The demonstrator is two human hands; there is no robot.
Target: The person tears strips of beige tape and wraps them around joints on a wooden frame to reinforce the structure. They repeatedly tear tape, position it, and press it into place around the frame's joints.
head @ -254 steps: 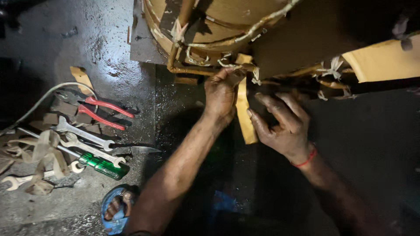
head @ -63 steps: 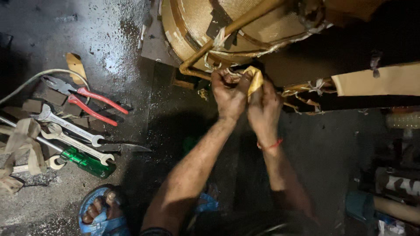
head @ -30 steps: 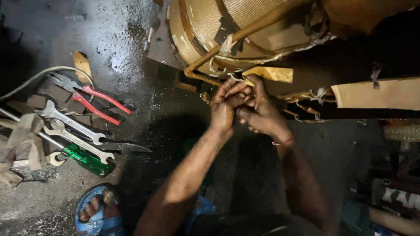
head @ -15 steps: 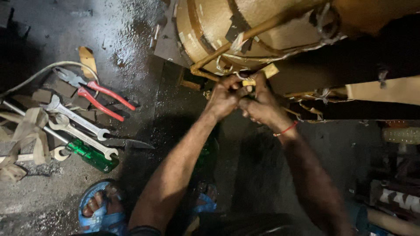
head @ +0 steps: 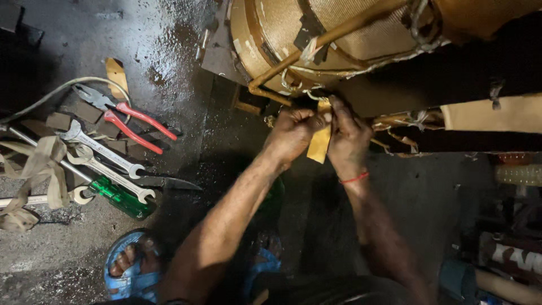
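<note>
At 9 o'clock we see a tangle of tan cloth strap point(head: 39, 169) lying over the floor point(head: 164, 45), which is wet and dark. Just right of it lie two open-end wrenches point(head: 104, 155), side by side, angled toward 4 o'clock. Above them, at 10 o'clock, red-handled pliers point(head: 132, 121) lie with the jaws pointing up-left. A green-handled screwdriver point(head: 121, 197) lies under the lower wrench, touching it. A grey cable point(head: 53, 93) loops past the pliers. At 7 o'clock a foot in a blue sandal point(head: 130, 271) rests on the floor.

Centre: our left hand point(head: 293, 133) is clenched, fingers pinching the top end of a yellow insulation strip point(head: 319, 141). The strip hangs down between both hands, tilted slightly, its upper end right at the underside of the big wound coil point(head: 316, 34) at 12 o'clock. Our right hand point(head: 347, 138), with a red thread at the wrist, is just right of the strip; its fingers are curled around the strip's upper edge, thumb pressed against it. The two hands touch each other.

A copper-coloured tube point(head: 333, 36) crosses the coil diagonally. White tie cords point(head: 305, 53) knot around the windings above the hands. At 3 o'clock a tan paper flap point(head: 491, 113) sticks out sideways, well apart from the hands.
</note>
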